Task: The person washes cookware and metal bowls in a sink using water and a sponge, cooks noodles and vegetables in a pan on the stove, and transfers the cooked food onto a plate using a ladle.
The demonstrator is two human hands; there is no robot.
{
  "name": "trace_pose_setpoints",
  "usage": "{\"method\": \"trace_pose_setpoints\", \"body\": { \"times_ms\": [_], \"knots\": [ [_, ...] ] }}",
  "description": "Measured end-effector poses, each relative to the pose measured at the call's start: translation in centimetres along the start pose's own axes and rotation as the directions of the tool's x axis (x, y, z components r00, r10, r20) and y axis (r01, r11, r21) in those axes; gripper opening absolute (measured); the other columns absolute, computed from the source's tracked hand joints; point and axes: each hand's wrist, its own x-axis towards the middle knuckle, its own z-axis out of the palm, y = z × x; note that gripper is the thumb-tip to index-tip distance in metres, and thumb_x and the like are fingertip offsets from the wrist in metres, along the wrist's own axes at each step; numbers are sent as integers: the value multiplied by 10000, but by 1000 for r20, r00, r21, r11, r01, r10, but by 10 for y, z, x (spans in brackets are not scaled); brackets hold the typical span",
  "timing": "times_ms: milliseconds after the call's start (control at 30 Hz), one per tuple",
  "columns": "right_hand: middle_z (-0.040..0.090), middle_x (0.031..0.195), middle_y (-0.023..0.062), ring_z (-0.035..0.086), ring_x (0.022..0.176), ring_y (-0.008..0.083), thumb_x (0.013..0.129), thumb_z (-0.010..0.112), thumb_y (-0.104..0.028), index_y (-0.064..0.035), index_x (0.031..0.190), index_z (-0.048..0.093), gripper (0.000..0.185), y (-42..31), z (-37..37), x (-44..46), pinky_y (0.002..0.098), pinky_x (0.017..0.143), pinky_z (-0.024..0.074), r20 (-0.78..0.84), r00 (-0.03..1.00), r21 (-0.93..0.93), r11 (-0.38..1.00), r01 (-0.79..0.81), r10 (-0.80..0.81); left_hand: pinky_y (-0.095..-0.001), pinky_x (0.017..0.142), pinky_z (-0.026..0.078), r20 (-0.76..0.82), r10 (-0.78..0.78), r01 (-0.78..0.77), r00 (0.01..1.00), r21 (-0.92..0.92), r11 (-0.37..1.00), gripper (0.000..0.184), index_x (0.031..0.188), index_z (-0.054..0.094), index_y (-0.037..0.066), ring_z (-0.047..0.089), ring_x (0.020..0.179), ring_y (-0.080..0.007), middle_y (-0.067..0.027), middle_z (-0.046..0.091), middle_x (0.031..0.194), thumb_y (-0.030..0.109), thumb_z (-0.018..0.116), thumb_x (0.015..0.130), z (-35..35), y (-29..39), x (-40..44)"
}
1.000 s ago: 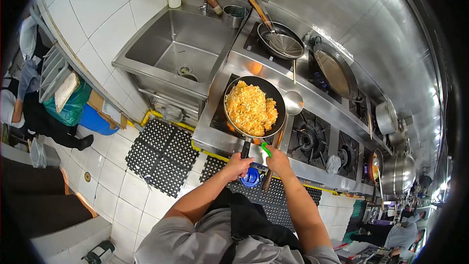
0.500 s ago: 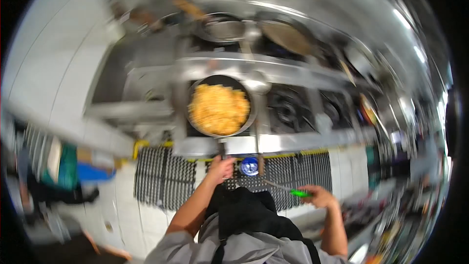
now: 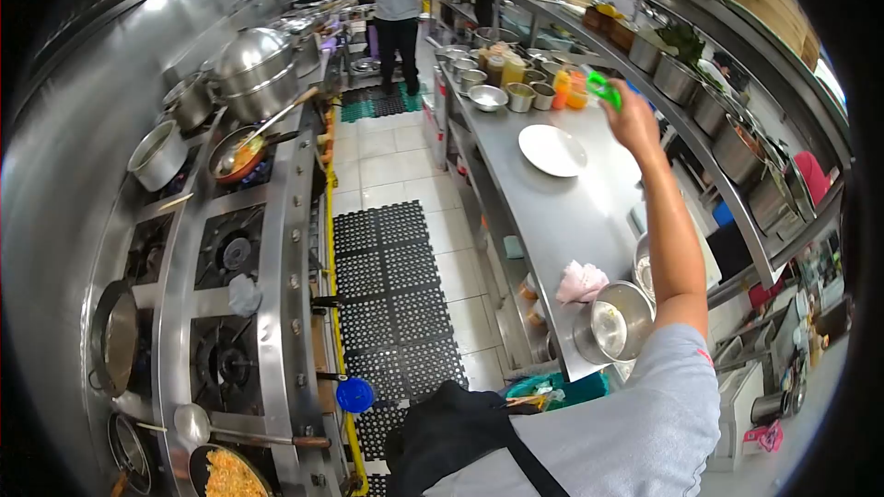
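My right hand (image 3: 633,120) is closed around the green handle (image 3: 603,89) of a utensil, raised over the steel counter (image 3: 562,230) near several sauce bottles. A round white plate (image 3: 552,150) lies on the counter, to the left of and below that hand. My left hand is out of the frame. The pan of fried rice (image 3: 230,476) shows only partly at the bottom left edge, on the stove. A ladle (image 3: 193,424) with a wooden handle rests just above it.
Burners (image 3: 226,361) and pots (image 3: 253,74) line the left. A person (image 3: 398,0) stands down the aisle on dark mats (image 3: 391,285). Metal bowls (image 3: 615,322) and a pink cloth (image 3: 581,283) sit at the counter's near end, beneath a shelf of steel containers (image 3: 675,79).
The view has swung right from the stove to the counter. My right hand has left the pan with the green-handled utensil. My left hand has dropped out of sight.
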Motion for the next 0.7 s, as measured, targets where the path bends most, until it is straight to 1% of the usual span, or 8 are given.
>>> {"method": "trace_pose_setpoints", "body": {
  "times_ms": [100, 200, 267, 433, 533, 567, 633, 700],
  "knots": [
    [594, 1101, 172, 590, 1016, 344, 848, 684, -222, -125, 1222, 552, 408, 77, -5, 24, 450, 840, 496, -177, 978, -249, 966, 67, -113, -391, 561, 474, 42, -29, 18, 999, 250, 968, 363, 1028, 576, 109, 543, 645, -196, -61, 548, 727, 454, 510, 935, 9, -10, 19],
    [542, 1160, 162, 569, 1050, 356, 853, 669, -186, -89, 1178, 551, 360, 110, 1, 47, 444, 844, 494, -130, 986, -283, 957, 65, -105, -399, 573, 481, 30, -70, 46, 997, 495, 868, 359, 1027, 579, 104, 557, 662, -200, -73, 566, 748, 443, 497, 941, -10, -21, 35],
    [547, 1051, 186, 603, 934, 370, 849, 596, -89, -60, 1064, 549, 222, 129, 17, 68, 465, 770, 527, -175, 955, -341, 925, 169, -239, -405, 582, 486, -14, -92, 80, 996, 633, 770, 357, 1026, 582, 101, 567, 674, -202, -81, 578, 762, 435, 487, 945, -41, -31, 44],
    [600, 969, 179, 629, 899, 354, 891, 507, -156, -67, 975, 618, 166, 145, 61, 126, 472, 727, 540, -220, 919, -508, 843, 178, -327, -418, 603, 497, -162, -130, 207, 978, 801, 562, 353, 1024, 588, 93, 591, 703, -207, -100, 608, 798, 416, 464, 955, -164, -51, 36],
    [695, 877, 170, 687, 813, 339, 907, 512, -204, -76, 811, 703, 249, 170, 86, 161, 450, 679, 561, -39, 988, -605, 790, 97, -150, -426, 616, 504, -149, -149, 202, 977, 868, 454, 352, 1023, 592, 88, 606, 720, -211, -112, 626, 820, 404, 451, 961, -254, -68, 11],
    [693, 908, 182, 687, 840, 333, 930, 513, -259, -67, 853, 711, 286, 193, 102, 176, 439, 683, 558, -129, 986, -567, 823, 17, -109, -429, 620, 506, -97, -148, 150, 984, 902, 404, 352, 1023, 593, 86, 611, 726, -212, -116, 632, 827, 400, 446, 963, -283, -77, 4],
    [691, 899, 167, 680, 815, 290, 935, 494, -186, -67, 927, 700, 238, 156, 86, 151, 401, 692, 551, -59, 998, -399, 917, 10, -37, -439, 654, 517, -148, -68, 160, 987, 964, 214, 370, 1078, 598, 84, 631, 749, -255, -136, 649, 837, 393, 499, 900, -319, -86, 19],
    [681, 927, 166, 664, 823, 288, 936, 493, -223, -73, 952, 685, 244, 164, 103, 158, 406, 692, 539, -96, 979, -409, 904, 128, -182, -449, 687, 529, -34, -51, 18, 998, 958, -285, 428, 1133, 603, 82, 650, 773, -298, -155, 667, 846, 386, 551, 836, -377, -116, -5]
  ]
}}
